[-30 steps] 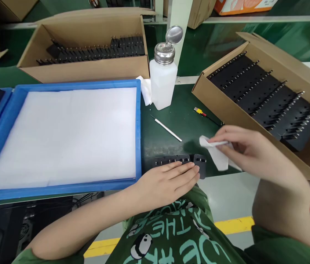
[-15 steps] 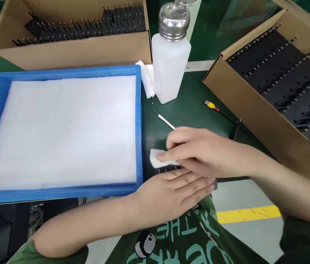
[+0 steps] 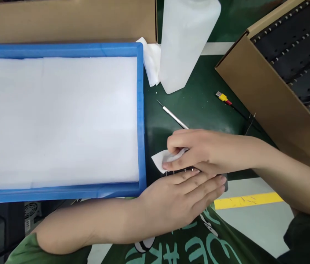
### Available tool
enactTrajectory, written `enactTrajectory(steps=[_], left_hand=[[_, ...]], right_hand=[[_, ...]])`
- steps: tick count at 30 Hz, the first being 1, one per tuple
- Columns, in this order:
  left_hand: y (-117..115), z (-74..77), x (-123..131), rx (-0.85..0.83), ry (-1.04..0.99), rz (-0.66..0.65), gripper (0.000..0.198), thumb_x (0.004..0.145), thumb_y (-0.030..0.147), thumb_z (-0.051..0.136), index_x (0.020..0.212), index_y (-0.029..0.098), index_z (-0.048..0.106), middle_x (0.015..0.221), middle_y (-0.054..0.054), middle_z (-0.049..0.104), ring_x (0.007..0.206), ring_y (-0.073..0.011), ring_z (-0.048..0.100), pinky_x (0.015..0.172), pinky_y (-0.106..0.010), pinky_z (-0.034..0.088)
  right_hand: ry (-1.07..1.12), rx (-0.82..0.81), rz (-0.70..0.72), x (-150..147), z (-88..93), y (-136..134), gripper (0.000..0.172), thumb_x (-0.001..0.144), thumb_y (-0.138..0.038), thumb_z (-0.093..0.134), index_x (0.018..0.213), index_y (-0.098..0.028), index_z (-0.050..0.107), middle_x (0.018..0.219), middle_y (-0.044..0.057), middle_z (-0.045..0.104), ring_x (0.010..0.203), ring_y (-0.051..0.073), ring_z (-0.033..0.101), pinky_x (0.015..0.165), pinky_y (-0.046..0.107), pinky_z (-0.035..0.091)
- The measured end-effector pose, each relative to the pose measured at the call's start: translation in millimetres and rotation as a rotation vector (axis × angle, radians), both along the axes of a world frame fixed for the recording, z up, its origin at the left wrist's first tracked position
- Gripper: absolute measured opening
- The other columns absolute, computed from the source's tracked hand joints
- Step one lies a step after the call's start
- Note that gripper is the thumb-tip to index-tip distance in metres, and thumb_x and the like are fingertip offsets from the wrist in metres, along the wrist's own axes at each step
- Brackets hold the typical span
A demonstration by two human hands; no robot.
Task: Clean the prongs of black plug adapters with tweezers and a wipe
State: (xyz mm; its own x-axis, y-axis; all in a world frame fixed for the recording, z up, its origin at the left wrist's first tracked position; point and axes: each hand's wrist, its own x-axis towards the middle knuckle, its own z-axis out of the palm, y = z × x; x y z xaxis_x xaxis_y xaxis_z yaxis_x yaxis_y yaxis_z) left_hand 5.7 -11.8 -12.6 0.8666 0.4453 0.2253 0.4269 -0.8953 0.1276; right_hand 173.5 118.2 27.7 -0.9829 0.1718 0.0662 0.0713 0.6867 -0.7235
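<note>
Pinching a white wipe (image 3: 159, 160) in our curled right hand (image 3: 190, 150), we hold it at lower centre of the frame, beside some black parts (image 3: 179, 171). Our left hand (image 3: 179, 198) lies flat across them, fingers extended, near the blue tray (image 3: 141, 124).

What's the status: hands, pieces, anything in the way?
Right hand gripping white wipe beside black pinned pieces. Left hand flat across the pieces, mostly covering them. Needle-tipped tool close beyond right hand.
</note>
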Motion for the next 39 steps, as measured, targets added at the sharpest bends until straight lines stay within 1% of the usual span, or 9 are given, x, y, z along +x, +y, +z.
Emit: enactTrajectory(steps=[4, 8, 13, 17, 22, 26, 31, 35, 39], left_hand=[[1.9, 0.8, 0.9, -0.006, -0.024, 0.012, 0.047, 0.104, 0.016, 0.036, 0.149, 0.014, 0.047, 0.157, -0.001, 0.048, 0.145, -0.0175, 0.044, 0.123, -0.033, 0.032], [4.1, 1.3, 2.1, -0.006, -0.039, 0.018, 0.046, 0.104, 0.015, 0.035, 0.147, 0.015, 0.050, 0.154, 0.000, 0.051, 0.142, -0.0158, 0.048, 0.120, -0.032, 0.036], [3.0, 2.8, 1.8, -0.014, -0.039, 0.019, 0.046, 0.104, 0.013, 0.033, 0.147, 0.015, 0.050, 0.154, 0.001, 0.051, 0.143, -0.0156, 0.047, 0.120, -0.032, 0.035], [1.6, 2.2, 1.5, -0.013, -0.051, 0.024, 0.048, 0.104, 0.012, 0.027, 0.147, 0.014, 0.050, 0.154, 0.001, 0.051, 0.142, -0.0155, 0.048, 0.118, -0.031, 0.038], [0.8, 1.8, 1.7, -0.036, -0.037, 0.015, 0.048, 0.105, 0.014, 0.029, 0.148, 0.013, 0.048, 0.155, -0.001, 0.050, 0.143, -0.0162, 0.047, 0.119, -0.031, 0.036], [1.7, 2.9, 2.5, -0.050, -0.041, 0.021, 0.049, 0.105, 0.012, 0.027, 0.148, 0.014, 0.049, 0.155, 0.001, 0.050, 0.142, -0.0155, 0.047, 0.117, -0.031, 0.037], [2.8, 5.1, 1.8, -0.042, -0.039, 0.013, 0.048, 0.105, 0.013, 0.027, 0.147, 0.014, 0.050, 0.153, 0.000, 0.052, 0.139, -0.0148, 0.050, 0.115, -0.031, 0.038], [3.7, 6.4, 1.1, -0.050, -0.029, 0.012, 0.048, 0.104, 0.012, 0.028, 0.146, 0.016, 0.052, 0.153, 0.001, 0.052, 0.138, -0.0144, 0.051, 0.114, -0.030, 0.039], [7.3, 6.2, 0.6, -0.027, -0.020, 0.001, 0.044, 0.104, 0.017, 0.036, 0.145, 0.017, 0.053, 0.154, 0.001, 0.052, 0.138, -0.0152, 0.051, 0.117, -0.030, 0.038]], right_hand=[[-0.068, 0.136, 0.032, -1.3, 1.7, -1.1, 0.033, 0.105, -0.026, 0.047, 0.089, -0.015, 0.073, 0.078, 0.001, 0.050, 0.070, 0.014, 0.038, 0.066, 0.030, 0.036], [-0.184, 0.072, 0.024, -5.0, 4.6, 2.3, 0.034, 0.105, -0.027, 0.045, 0.087, -0.016, 0.072, 0.076, 0.000, 0.050, 0.071, 0.014, 0.041, 0.065, 0.030, 0.037], [-0.042, 0.157, 0.009, 12.3, 11.1, 3.8, 0.038, 0.107, -0.026, 0.037, 0.097, -0.019, 0.074, 0.081, 0.002, 0.055, 0.073, 0.014, 0.045, 0.071, 0.032, 0.041], [0.042, 0.016, -0.171, 27.2, 10.6, -0.2, 0.035, 0.106, -0.022, 0.039, 0.106, -0.021, 0.074, 0.089, 0.003, 0.060, 0.083, 0.011, 0.054, 0.075, 0.028, 0.045], [0.027, -0.143, -0.142, 42.1, -7.3, -4.4, 0.030, 0.101, -0.012, 0.047, 0.106, -0.021, 0.075, 0.086, 0.004, 0.057, 0.079, 0.012, 0.054, 0.072, 0.028, 0.046], [0.074, -0.219, -0.242, 55.4, -6.7, -5.0, 0.034, 0.099, -0.005, 0.045, 0.103, -0.021, 0.074, 0.092, 0.004, 0.057, 0.079, 0.010, 0.056, 0.070, 0.024, 0.046], [0.047, -0.240, -0.237, 68.7, -5.8, -7.3, 0.036, 0.097, -0.005, 0.044, 0.103, -0.022, 0.075, 0.086, 0.003, 0.056, 0.076, 0.011, 0.055, 0.067, 0.026, 0.045], [0.079, -0.219, -0.369, 78.7, -9.1, -11.3, 0.038, 0.097, -0.004, 0.043, 0.106, -0.023, 0.074, 0.088, 0.004, 0.059, 0.076, 0.011, 0.057, 0.068, 0.027, 0.046], [0.147, -0.212, -0.397, 87.9, -11.8, -21.6, 0.035, 0.099, -0.007, 0.046, 0.114, -0.023, 0.073, 0.089, 0.004, 0.062, 0.077, 0.011, 0.060, 0.070, 0.027, 0.049]])
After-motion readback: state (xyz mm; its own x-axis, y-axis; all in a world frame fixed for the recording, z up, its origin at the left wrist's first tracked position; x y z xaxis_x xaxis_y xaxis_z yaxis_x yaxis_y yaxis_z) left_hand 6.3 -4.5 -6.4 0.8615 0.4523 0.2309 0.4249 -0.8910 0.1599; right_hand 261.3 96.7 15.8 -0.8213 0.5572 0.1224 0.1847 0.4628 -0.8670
